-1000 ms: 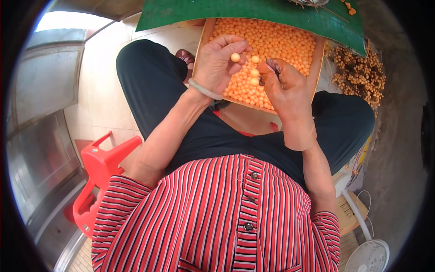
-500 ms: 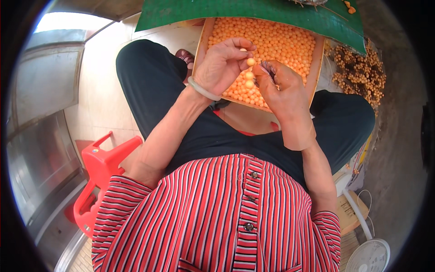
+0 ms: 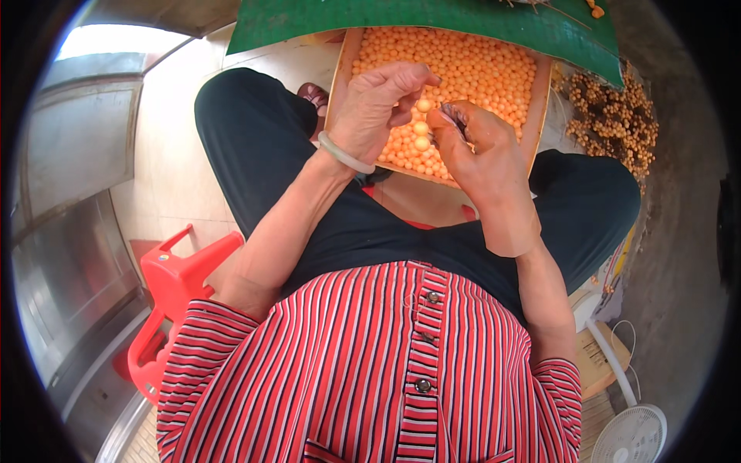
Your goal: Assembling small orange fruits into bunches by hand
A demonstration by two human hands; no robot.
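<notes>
Head camera looks steeply down, seemingly close.

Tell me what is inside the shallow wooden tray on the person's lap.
The wooden tray is filled with small orange beads. The left hand and right hand cover its near part, and the green board hides its far edge. The tray's bottom cannot be seen.

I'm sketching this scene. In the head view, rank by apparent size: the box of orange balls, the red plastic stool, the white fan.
1. Box of orange balls, largest.
2. Red plastic stool, somewhat smaller, partly hidden by the sleeve.
3. White fan, smallest, cut off at the rim.
</notes>
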